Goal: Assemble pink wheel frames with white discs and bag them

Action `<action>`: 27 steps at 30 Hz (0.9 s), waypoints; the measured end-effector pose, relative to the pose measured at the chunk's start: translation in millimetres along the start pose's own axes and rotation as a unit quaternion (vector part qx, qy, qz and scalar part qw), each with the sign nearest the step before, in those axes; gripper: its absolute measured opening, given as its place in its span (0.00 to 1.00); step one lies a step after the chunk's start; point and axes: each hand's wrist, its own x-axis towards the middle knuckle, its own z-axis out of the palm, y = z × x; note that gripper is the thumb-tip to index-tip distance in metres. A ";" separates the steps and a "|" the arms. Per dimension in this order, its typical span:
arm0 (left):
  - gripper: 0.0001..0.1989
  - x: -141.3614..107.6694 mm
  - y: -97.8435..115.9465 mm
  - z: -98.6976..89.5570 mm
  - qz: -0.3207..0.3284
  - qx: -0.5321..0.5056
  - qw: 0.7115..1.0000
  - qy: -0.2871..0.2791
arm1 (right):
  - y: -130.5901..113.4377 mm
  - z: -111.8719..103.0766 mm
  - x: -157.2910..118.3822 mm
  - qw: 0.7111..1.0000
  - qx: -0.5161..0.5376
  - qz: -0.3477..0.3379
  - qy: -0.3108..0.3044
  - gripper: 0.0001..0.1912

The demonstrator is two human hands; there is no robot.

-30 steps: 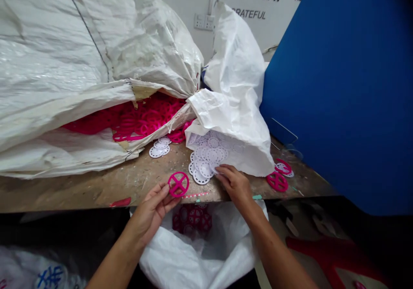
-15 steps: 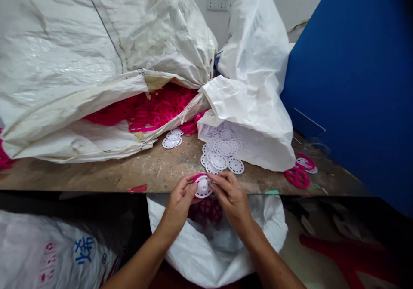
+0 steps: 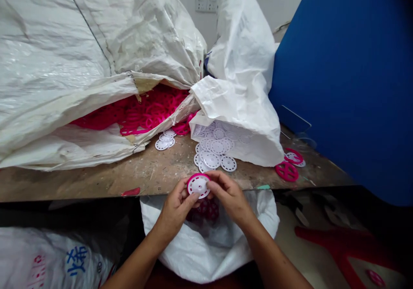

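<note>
A white disc sits against a pink wheel, the two held together just off the near edge of the counter, above the mouth of an open sack. From where I stand, the pink shows as a rim around the far and left side of the white, with bits of it through the slots. The left hand grasps the pair at the left and near side, its thumb on the disc's lower edge; the right hand pinches it from the right, thumb against the white face. Below them, dark pink and white pieces lie in the open sack. Just beyond the hands, loose white discs spill onto the counter from a white bag lying with its mouth open. A smaller cluster of discs rests to the left, near some pink pieces. Further left, a big bulging sack gapes over a heap of pink parts. To the right, more pink wheels lie with another white disc, near a tall blue panel. A red scrap and a green scrap lie along the counter's front edge.
</note>
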 end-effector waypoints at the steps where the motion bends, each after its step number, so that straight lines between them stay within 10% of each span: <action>1: 0.22 -0.8 -2.1 0.6 -0.008 0.007 1.000 0.000 | 1.4 -0.6 -2.8 1.000 -0.006 -0.005 -0.013 0.14; 12: 0.23 -9.8 11.2 -19.7 -0.010 0.213 0.975 -0.064 | -1.7 -30.0 14.3 0.967 -0.243 -0.069 -0.015 0.14; 15: 0.19 3.8 42.4 -57.7 0.071 0.356 0.930 0.059 | 3.2 -38.5 46.0 0.919 -0.370 -0.106 0.086 0.18; 19: 0.11 52.4 75.7 -130.7 0.220 0.499 0.786 0.293 | 15.4 -35.7 71.3 0.868 -0.476 -0.098 0.102 0.24; 23: 0.08 104.3 86.0 -185.2 0.228 0.516 0.758 0.326 | 20.3 -34.8 75.3 0.882 -0.450 -0.107 0.088 0.24; 27: 0.06 119.1 75.3 -197.4 0.231 0.514 0.765 0.312 | 15.4 -41.9 70.5 0.929 -0.347 -0.077 0.105 0.22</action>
